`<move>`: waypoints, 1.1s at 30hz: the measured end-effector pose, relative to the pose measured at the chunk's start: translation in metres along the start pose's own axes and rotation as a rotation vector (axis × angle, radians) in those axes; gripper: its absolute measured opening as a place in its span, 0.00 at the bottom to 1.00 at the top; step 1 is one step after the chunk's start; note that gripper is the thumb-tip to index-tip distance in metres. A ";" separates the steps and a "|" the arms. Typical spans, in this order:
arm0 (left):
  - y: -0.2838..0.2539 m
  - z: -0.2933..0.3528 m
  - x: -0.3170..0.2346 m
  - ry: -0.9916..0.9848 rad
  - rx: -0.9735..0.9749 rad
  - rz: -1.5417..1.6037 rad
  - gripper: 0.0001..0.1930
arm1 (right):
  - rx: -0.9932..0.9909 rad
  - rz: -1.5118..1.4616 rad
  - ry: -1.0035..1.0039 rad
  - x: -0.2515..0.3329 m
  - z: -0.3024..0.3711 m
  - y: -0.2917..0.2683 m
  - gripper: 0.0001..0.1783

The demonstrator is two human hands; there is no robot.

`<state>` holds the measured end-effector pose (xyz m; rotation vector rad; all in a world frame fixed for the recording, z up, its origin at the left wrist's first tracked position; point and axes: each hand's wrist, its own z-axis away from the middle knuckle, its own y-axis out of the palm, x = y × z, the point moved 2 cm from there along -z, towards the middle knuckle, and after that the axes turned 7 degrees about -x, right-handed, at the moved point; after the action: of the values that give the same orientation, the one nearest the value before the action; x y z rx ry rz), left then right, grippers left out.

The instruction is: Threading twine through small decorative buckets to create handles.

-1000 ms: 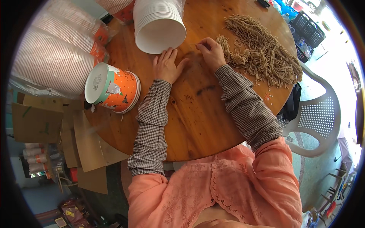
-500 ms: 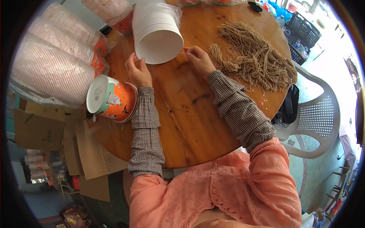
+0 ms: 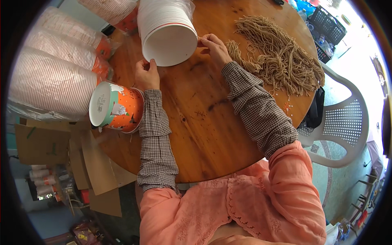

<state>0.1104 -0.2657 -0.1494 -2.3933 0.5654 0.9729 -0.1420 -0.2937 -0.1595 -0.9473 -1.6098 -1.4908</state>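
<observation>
The wooden tabletop (image 3: 204, 151) looks smooth and glossy. Tan cords (image 3: 281, 59) look matt and rough, white tubs (image 3: 169, 45) smooth.

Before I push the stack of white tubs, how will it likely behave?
Lying on its round side, the stack of white tubs may roll. Thin rims suggest it could be light for its size; the nesting might let tubs slide apart.

Wearer at six o'clock of the table (image 3: 196, 134). On it: nested bucket stack (image 3: 169, 43) at eleven, left hand (image 3: 147, 73) at its rim's seven o'clock, right hand (image 3: 214, 48) at three; cord bundle (image 3: 286, 59) at two; single bucket (image 3: 118, 107) at nine. Beyond: chair (image 3: 341, 116), four; crates (image 3: 328, 26), two; cardboard (image 3: 96, 159), eight.
</observation>
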 end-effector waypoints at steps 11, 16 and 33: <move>-0.010 0.074 -0.044 -0.684 0.547 0.549 0.13 | -0.043 -0.244 0.164 0.017 0.044 -0.012 0.03; -0.051 0.098 -0.059 -0.800 0.809 0.294 0.20 | -0.023 -0.264 0.064 0.043 0.093 -0.007 0.05; -0.064 0.122 -0.100 0.101 0.346 0.102 0.25 | 0.233 0.148 -0.197 0.028 0.141 0.023 0.05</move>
<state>0.0152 -0.1255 -0.1343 -2.1277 0.8279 0.7289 -0.1392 -0.1504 -0.1321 -1.0794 -1.7673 -1.1104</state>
